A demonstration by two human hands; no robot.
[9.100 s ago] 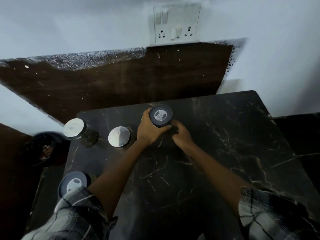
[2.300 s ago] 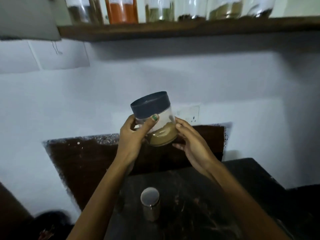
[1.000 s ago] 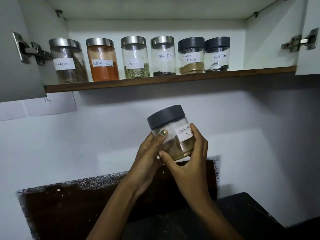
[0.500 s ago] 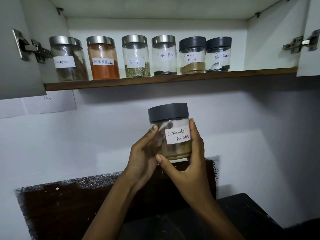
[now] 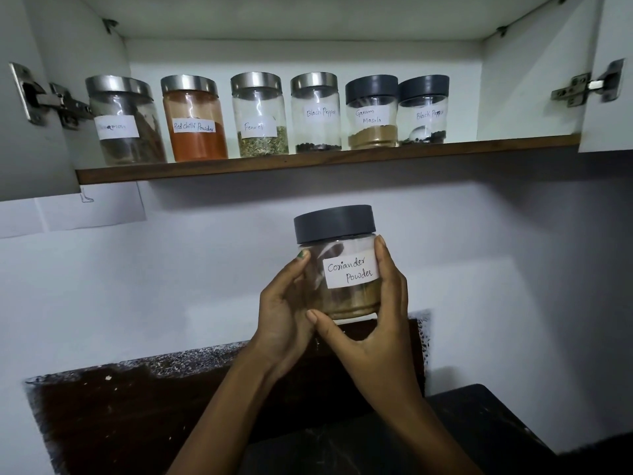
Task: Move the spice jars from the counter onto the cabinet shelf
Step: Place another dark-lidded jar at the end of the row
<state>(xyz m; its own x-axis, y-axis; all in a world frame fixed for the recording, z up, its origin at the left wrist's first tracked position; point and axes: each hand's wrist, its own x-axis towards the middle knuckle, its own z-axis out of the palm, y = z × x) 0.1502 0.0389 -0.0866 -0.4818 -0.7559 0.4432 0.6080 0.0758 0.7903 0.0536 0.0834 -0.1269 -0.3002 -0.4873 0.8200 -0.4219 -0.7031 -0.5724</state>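
Note:
A clear jar with a dark grey lid and a label reading "Coriander Powder" (image 5: 337, 265) is held upright in front of the white wall, below the shelf. My left hand (image 5: 284, 310) grips its left side and my right hand (image 5: 380, 323) wraps its right side and base. Above, the wooden cabinet shelf (image 5: 342, 159) carries several labelled spice jars in a row, from a cinnamon jar (image 5: 125, 121) at the left to a grey-lidded black pepper jar (image 5: 424, 109) at the right. The shelf is bare to the right of that last jar.
Both cabinet doors stand open, with a metal hinge at the left (image 5: 41, 97) and one at the right (image 5: 589, 85). The dark marble counter (image 5: 445, 440) shows at the bottom right, with a dark brown backsplash (image 5: 137, 413) behind it.
The jar was lifted from the counter to just below the shelf. In the last second it was turned upright, its label now facing me.

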